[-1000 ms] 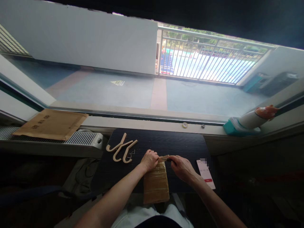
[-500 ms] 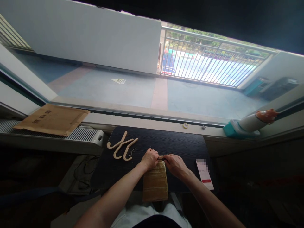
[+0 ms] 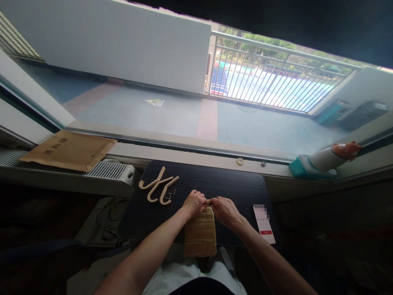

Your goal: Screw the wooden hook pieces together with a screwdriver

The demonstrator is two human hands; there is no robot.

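Both hands meet at the far end of a brown parcel (image 3: 200,235) wrapped in shiny tape, over the near edge of the black table (image 3: 215,174). My left hand (image 3: 195,203) is closed round a short piece of light wood (image 3: 208,201), most of it hidden by the fingers. Opposite it, my right hand (image 3: 225,211) is closed too, with a small dark part showing at its fingertips against the wood; what it is I cannot make out. Three curved wooden hooks (image 3: 166,192) lie to the left, beside several small screws (image 3: 172,191).
A phone (image 3: 264,225) lies at the table's right. On the window sill sit a tape roll (image 3: 240,161), a small grey object (image 3: 263,164) and a teal container (image 3: 302,166). A brown envelope (image 3: 73,149) rests on the radiator (image 3: 113,172) at left.
The view has shifted slightly. Both hands stay together at the wooden piece, with hardly any visible movement.
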